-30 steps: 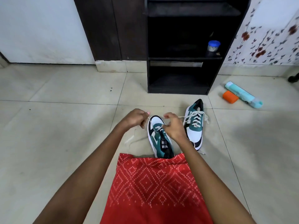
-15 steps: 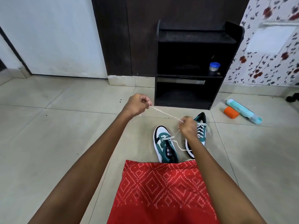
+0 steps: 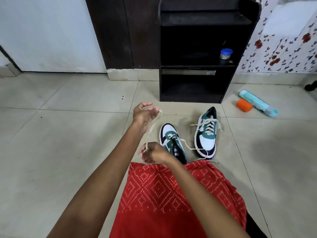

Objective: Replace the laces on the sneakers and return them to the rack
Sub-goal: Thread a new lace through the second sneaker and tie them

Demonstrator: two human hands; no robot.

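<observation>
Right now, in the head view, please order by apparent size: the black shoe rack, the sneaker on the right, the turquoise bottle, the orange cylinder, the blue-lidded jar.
1. black shoe rack
2. sneaker on the right
3. turquoise bottle
4. orange cylinder and blue-lidded jar: alike in size, the jar farther off, so unranked.

Blue-lidded jar (image 3: 226,54) at back — orange cylinder (image 3: 244,105) just beside teal bottle (image 3: 257,103) on tiled floor (image 3: 68,134).
</observation>
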